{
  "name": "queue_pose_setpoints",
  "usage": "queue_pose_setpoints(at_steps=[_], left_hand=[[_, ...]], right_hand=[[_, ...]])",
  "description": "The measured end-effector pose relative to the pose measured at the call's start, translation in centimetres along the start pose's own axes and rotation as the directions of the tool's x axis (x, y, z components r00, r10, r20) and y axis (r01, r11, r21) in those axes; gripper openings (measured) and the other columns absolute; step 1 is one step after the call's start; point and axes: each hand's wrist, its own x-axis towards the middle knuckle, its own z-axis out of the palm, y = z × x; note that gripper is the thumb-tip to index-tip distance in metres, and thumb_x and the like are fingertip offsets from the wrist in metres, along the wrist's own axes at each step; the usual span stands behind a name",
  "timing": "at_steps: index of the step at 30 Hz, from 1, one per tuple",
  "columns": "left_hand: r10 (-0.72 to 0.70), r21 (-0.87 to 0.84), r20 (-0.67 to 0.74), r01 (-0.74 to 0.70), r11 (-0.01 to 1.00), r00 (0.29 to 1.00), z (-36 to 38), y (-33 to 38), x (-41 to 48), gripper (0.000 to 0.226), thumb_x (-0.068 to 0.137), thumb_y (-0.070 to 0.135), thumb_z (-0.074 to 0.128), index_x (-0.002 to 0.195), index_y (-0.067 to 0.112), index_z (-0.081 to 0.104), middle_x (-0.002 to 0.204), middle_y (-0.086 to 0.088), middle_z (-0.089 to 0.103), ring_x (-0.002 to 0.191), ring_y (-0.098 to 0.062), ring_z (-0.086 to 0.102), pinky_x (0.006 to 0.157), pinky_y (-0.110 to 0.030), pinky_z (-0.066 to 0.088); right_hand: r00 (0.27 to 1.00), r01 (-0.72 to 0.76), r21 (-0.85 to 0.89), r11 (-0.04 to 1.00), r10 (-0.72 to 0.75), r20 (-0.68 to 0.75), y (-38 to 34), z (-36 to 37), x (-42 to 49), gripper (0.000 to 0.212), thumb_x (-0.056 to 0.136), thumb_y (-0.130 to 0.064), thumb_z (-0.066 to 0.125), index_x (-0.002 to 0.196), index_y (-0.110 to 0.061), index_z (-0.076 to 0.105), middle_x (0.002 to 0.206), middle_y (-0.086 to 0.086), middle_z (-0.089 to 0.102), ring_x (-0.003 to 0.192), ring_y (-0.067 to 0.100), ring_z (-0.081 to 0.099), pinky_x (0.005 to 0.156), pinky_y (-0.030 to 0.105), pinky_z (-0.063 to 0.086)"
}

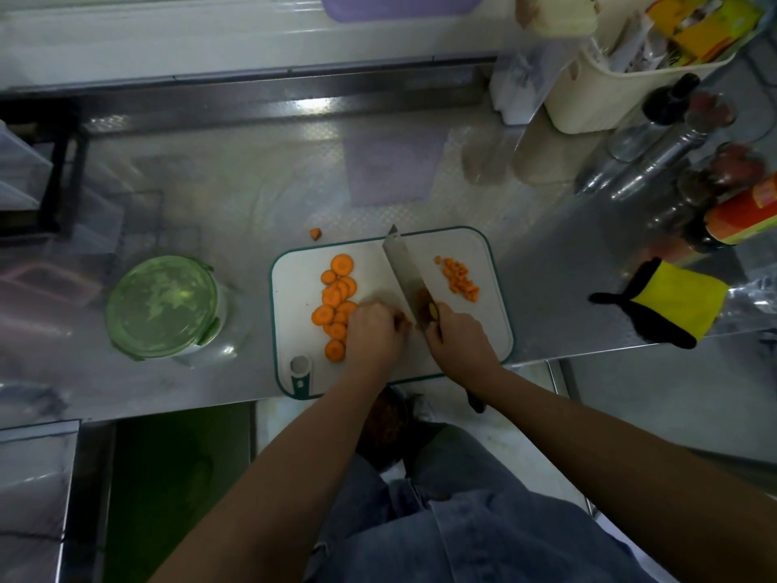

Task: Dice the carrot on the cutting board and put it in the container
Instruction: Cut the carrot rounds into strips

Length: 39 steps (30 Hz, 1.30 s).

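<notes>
A white cutting board [294, 288] with a green rim lies on the steel counter. Several round carrot slices [334, 298] are spread over its left half. A small heap of diced carrot [459, 279] sits on its right half. My right hand [458, 342] grips the handle of a broad knife [405, 271], whose blade points away from me across the board's middle. My left hand [376, 330] has its fingers curled down on carrot pieces just left of the blade. A round container [164, 305] with a green lid on it stands left of the board.
One carrot end [315, 233] lies on the counter beyond the board. A yellow and black glove [668, 305] rests at the right. Bottles [693, 191] and a cream basket [609, 86] crowd the back right. The counter's front edge runs just below the board.
</notes>
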Motion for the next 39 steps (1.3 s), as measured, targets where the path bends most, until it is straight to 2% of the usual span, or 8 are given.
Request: queue_pose_setpoints(at_steps=[5, 14, 17, 21, 29, 33, 35, 39], left_hand=[[-0.017, -0.071, -0.032, 0.015, 0.997, 0.999, 0.0, -0.6, -0.4, 0.018, 0.085, 0.011, 0.060, 0.092, 0.012, 0.077, 0.094, -0.007, 0.073, 0.085, -0.024, 0.064, 0.075, -0.031, 0.047], [-0.067, 0.017, -0.179, 0.071, 0.997, 0.982, -0.2, -1.9, -1.2, 0.015, 0.082, 0.013, 0.063, 0.096, 0.008, 0.064, 0.103, -0.015, 0.060, 0.103, -0.032, 0.050, 0.081, -0.043, 0.044], [-0.049, 0.054, -0.176, 0.059, 0.997, 0.983, 0.1, -2.2, -1.3, 0.022, 0.081, 0.009, 0.062, 0.102, 0.003, 0.067, 0.107, -0.020, 0.057, 0.105, -0.036, 0.050, 0.085, -0.045, 0.042], [-0.042, 0.091, -0.133, 0.055, 0.994, 0.990, 0.0, -2.0, -1.3, 0.028, 0.083, 0.012, 0.062, 0.110, 0.007, 0.067, 0.113, -0.018, 0.055, 0.107, -0.034, 0.048, 0.082, -0.043, 0.043], [-0.045, 0.130, -0.117, 0.060, 0.990, 0.992, -0.1, -1.9, -1.2, 0.028, 0.084, 0.019, 0.062, 0.110, 0.009, 0.065, 0.115, -0.016, 0.053, 0.108, -0.032, 0.047, 0.082, -0.042, 0.043], [-0.044, 0.108, -0.115, 0.057, 0.992, 0.992, 0.1, -1.9, -1.0, 0.032, 0.084, 0.022, 0.063, 0.113, 0.009, 0.065, 0.113, -0.015, 0.055, 0.107, -0.032, 0.049, 0.082, -0.042, 0.046], [0.001, 0.094, -0.144, 0.013, 0.996, 0.990, 0.2, -1.4, -0.8, 0.026, 0.084, 0.023, 0.063, 0.107, 0.010, 0.068, 0.104, -0.015, 0.057, 0.099, -0.032, 0.053, 0.078, -0.040, 0.046], [0.228, -0.032, -0.162, -0.236, 0.971, 0.960, 0.7, 0.9, -0.5, 0.022, 0.088, 0.024, 0.056, 0.102, 0.013, 0.071, 0.092, -0.011, 0.057, 0.087, -0.030, 0.056, 0.065, -0.034, 0.046]], right_hand=[[0.999, 0.050, 0.066, 0.997, -0.049, -0.008, 0.2, -1.1, -0.1, 0.017, 0.095, -0.014, 0.046, 0.104, -0.003, 0.054, 0.068, 0.006, 0.051, 0.060, 0.023, 0.049, 0.055, 0.030, 0.031], [0.995, 0.095, 0.100, 0.990, -0.097, 0.017, -0.3, 0.6, -1.5, 0.021, 0.095, -0.018, 0.048, 0.109, -0.002, 0.052, 0.059, -0.004, 0.041, 0.054, 0.019, 0.044, 0.052, 0.032, 0.033], [0.998, 0.056, 0.089, 0.994, -0.055, -0.018, 0.7, 0.5, -1.5, 0.026, 0.095, -0.019, 0.049, 0.113, 0.000, 0.052, 0.060, 0.000, 0.046, 0.056, 0.024, 0.049, 0.054, 0.033, 0.036], [0.994, -0.071, 0.105, 0.992, 0.080, -0.081, 2.3, -1.3, -0.7, 0.020, 0.097, -0.020, 0.049, 0.085, -0.003, 0.050, 0.068, 0.017, 0.056, 0.062, 0.032, 0.055, 0.055, 0.038, 0.039], [0.997, 0.045, 0.078, 0.996, -0.050, 0.057, 1.4, -1.0, -0.8, 0.020, 0.097, -0.023, 0.049, 0.096, -0.003, 0.055, 0.059, 0.006, 0.049, 0.051, 0.018, 0.043, 0.055, 0.032, 0.032], [0.995, -0.093, 0.142, 0.986, 0.095, -0.012, 2.8, -2.8, -0.3, 0.025, 0.096, -0.023, 0.051, 0.105, 0.000, 0.055, 0.071, 0.020, 0.060, 0.061, 0.034, 0.058, 0.054, 0.038, 0.044], [0.990, -0.142, 0.245, 0.959, 0.144, 0.013, 3.1, -4.0, -0.1, 0.022, 0.097, -0.022, 0.047, 0.100, -0.001, 0.055, 0.070, 0.018, 0.058, 0.057, 0.030, 0.058, 0.051, 0.042, 0.052], [0.977, -0.207, 0.365, 0.908, 0.212, 0.028, 2.9, -5.0, 0.5, 0.022, 0.097, -0.023, 0.044, 0.078, -0.012, 0.049, 0.063, 0.007, 0.052, 0.048, 0.021, 0.052, 0.042, 0.025, 0.042]])
